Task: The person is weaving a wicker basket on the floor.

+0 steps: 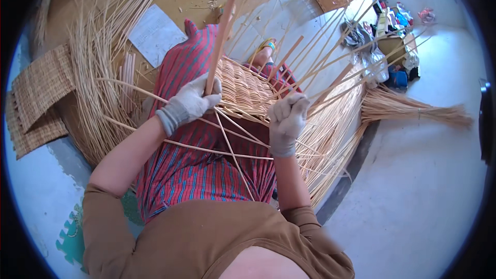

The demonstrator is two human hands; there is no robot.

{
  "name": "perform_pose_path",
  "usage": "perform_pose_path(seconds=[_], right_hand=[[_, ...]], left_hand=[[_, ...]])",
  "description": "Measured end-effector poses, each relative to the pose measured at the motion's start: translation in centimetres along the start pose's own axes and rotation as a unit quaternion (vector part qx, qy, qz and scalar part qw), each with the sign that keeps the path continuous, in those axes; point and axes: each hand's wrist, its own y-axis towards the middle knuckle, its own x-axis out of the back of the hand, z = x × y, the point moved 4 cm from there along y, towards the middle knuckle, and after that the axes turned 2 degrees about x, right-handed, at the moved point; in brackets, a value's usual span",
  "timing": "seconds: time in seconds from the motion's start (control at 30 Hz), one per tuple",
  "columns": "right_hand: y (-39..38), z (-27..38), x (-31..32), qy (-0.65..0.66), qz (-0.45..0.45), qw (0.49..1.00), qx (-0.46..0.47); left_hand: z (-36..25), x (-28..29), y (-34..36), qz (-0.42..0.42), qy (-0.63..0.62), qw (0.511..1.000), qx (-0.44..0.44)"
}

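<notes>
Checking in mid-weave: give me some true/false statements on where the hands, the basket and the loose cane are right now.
1. The left hand in a grey glove grips an upright flat stake. True.
2. The right hand is bare. False: it wears a grey glove too.
3. The half-woven basket rests on the person's lap over a red striped skirt. True.
4. The loose cane bundle lies to the person's left. False: it lies on the floor to the right.
5. Woven mats lie at the left. True.

woven cane panel (243, 88) | half-done, on lap | flat cane strip (221, 33) | upright
</notes>
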Motion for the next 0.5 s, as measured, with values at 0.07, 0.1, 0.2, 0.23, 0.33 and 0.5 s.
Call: perform_pose_path(seconds=[0.07,0.1,0.2,0.23,0.33,0.5], right_hand=[[2.7,-0.4,-2.2,0.072,0.077,0.994,-0.017],[3.1,-0.9,-5.8,-0.168,0.039,0.975,0.142],[5.9,-6.8,-12.3,-0.019,0.077,0.997,-0.004],[6.7,-8.1,-12.9,-0.045,0.061,0.997,-0.034],[7.2,-9.0,-14.1,-0.141,0.031,0.988,-0.047],[7.8,-8.3,-13.0,-0.091,0.100,0.986,-0.102]], left_hand=[[0.3,-0.3,0.2,-0.026,0.023,0.999,0.003],[0.8,-0.4,0.3,-0.044,0.048,0.998,-0.019],[-0.2,-0.5,-0.2,-0.088,0.107,0.989,-0.060],[0.2,-0.4,0.0,-0.086,0.110,0.988,-0.060],[0.8,-0.6,-0.1,-0.101,0.137,0.982,-0.086],[1.1,-1.9,0.2,-0.141,0.041,0.989,-0.033]])
